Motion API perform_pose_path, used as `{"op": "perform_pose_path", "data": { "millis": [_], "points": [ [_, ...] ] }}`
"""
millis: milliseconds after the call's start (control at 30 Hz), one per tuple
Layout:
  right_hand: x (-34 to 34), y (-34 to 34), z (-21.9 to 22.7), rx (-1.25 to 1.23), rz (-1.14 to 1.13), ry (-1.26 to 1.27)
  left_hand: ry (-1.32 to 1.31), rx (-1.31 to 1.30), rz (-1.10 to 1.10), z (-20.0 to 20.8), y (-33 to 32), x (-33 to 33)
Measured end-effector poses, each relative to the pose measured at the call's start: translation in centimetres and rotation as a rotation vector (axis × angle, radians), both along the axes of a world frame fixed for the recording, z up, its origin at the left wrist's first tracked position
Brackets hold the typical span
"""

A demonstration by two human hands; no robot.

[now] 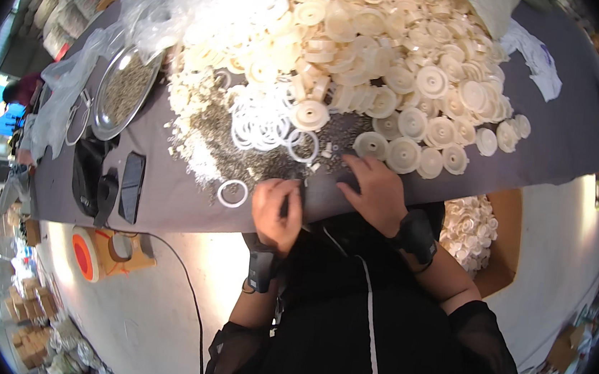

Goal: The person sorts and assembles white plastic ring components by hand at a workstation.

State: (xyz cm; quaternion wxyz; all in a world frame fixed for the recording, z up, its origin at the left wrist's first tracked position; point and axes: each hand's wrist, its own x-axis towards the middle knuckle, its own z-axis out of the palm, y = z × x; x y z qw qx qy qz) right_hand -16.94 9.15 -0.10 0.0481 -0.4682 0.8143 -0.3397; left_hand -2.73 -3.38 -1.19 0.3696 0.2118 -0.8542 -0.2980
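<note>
My left hand (277,212) is at the table's near edge with its fingers curled together. What it holds, if anything, is hidden. My right hand (376,194) lies just to the right, thumb and fingers apart, its fingertips at the edge of the small loose parts (211,132). Nothing shows in its grip. Beyond the hands spreads a big heap of cream round plastic discs (396,81) with stepped hubs. White plastic rings (262,126) lie in a cluster left of the discs. A single white ring (232,193) sits beside my left hand.
On the left stand a metal tray (107,123) of small grey parts, a black phone (131,187) and a clear plastic bag (157,18). A cardboard box (505,243) of cream parts is below the table at right; an orange and yellow container (111,255) is below left.
</note>
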Motion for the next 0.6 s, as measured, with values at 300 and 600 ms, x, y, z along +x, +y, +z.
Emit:
{"op": "perform_pose_path", "data": {
  "millis": [300,600],
  "points": [
    [0.4,-0.1,-0.8,-0.043,-0.033,-0.013,0.028,0.129,0.546,-2.7,-8.1,8.9],
    [1.8,0.1,-0.7,-0.177,-0.073,-0.143,-0.153,-0.092,0.142,0.5,-3.3,4.4]
  ]
}}
